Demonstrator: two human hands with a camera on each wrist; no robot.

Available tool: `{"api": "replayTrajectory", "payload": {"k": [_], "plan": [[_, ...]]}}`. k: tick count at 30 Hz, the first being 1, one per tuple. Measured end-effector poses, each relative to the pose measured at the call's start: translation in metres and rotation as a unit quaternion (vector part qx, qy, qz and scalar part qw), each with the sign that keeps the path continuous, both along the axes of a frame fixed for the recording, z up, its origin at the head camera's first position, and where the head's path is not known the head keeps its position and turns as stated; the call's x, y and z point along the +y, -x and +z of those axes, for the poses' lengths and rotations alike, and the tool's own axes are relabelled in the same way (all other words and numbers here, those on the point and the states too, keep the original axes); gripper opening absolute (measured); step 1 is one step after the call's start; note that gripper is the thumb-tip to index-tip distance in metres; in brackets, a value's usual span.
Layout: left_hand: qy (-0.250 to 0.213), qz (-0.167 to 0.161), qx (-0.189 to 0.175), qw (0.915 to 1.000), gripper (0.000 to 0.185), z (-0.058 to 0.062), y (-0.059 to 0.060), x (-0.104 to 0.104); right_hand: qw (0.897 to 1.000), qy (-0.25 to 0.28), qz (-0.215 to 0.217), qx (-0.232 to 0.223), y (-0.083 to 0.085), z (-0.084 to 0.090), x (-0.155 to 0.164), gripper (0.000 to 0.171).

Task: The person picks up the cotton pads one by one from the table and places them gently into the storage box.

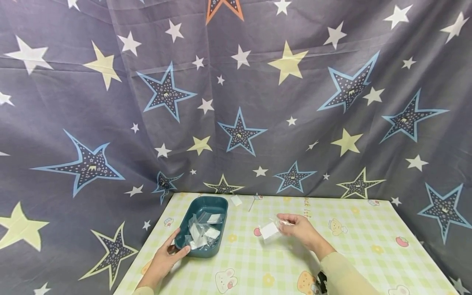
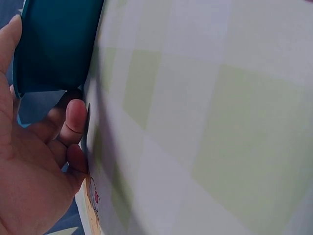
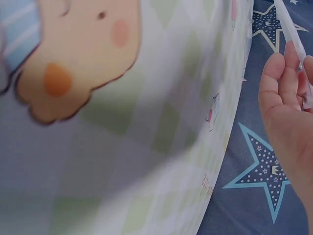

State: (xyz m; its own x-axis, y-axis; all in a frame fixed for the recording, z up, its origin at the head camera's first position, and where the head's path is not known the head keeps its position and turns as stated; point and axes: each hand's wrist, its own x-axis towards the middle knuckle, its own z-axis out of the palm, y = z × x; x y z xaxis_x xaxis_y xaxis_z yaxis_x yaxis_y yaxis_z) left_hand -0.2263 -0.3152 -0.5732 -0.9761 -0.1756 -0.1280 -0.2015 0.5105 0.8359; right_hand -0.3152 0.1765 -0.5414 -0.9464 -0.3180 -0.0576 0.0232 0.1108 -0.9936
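A dark teal rectangular bin stands on the table's left side and holds several small clear plastic bags with white contents. At its near left corner my left hand grips it, the thumb at the rim. The left wrist view shows the hand curled at the bin's end. To the right of the bin, my right hand pinches a clear plastic bag with a white rectangular piece in it, held above the table. In the right wrist view the bag is seen edge-on.
A small white square lies near the table's back edge, with a thin stick-like item beside it. The table wears a green checked cloth with cartoon prints. Behind it hangs a grey star-patterned curtain.
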Motion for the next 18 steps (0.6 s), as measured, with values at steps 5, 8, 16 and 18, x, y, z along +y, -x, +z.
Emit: {"api": "replayTrajectory", "payload": {"k": [5, 8, 16, 18], "plan": [[0.001, -0.001, 0.002, 1.0000, 0.090, -0.002, 0.000, -0.001, 1.000, 0.023, 0.005, -0.005, 0.002, 0.005, -0.008, 0.056], [-0.001, 0.002, 0.000, 1.0000, 0.091, -0.004, 0.001, -0.002, 0.999, 0.039, 0.008, -0.011, 0.002, 0.008, -0.013, 0.057], [-0.007, 0.003, -0.001, 1.0000, 0.092, -0.003, 0.001, -0.002, 0.997, 0.076, 0.017, -0.025, 0.006, 0.016, -0.027, 0.059], [-0.007, 0.001, 0.000, 1.0000, 0.091, -0.003, 0.000, -0.001, 0.996, 0.081, 0.018, -0.023, 0.007, 0.018, -0.031, 0.059]]}}
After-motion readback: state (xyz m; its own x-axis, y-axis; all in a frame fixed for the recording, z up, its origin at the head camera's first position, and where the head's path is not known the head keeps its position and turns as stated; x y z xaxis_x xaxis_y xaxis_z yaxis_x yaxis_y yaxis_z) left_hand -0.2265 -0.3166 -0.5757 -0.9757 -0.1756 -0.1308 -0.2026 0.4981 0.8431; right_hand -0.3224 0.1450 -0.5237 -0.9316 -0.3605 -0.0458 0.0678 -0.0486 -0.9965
